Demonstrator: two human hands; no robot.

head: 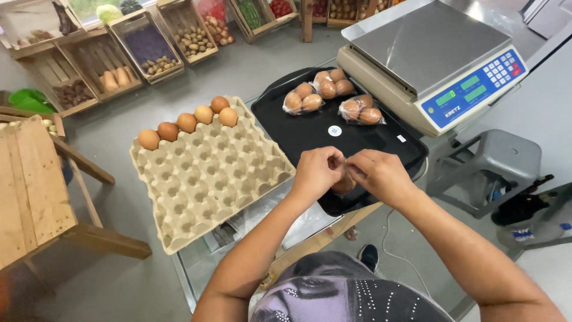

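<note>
Together, both hands pinch a clear plastic bag of brown eggs (pixel 344 183) over the near edge of a glossy black plastic tray (pixel 310 134): left hand (pixel 317 171) and right hand (pixel 379 175) curl knuckles-up, fingertips meeting on its neck. Three knotted egg bags (pixel 329 95) lie further back. Beside it sits a dimpled grey pulp egg carton (pixel 208 173) holding six loose brown eggs (pixel 186 122); a steel-topped scale (pixel 432 56) stands behind, over grey concrete floor (pixel 119 143).
</note>
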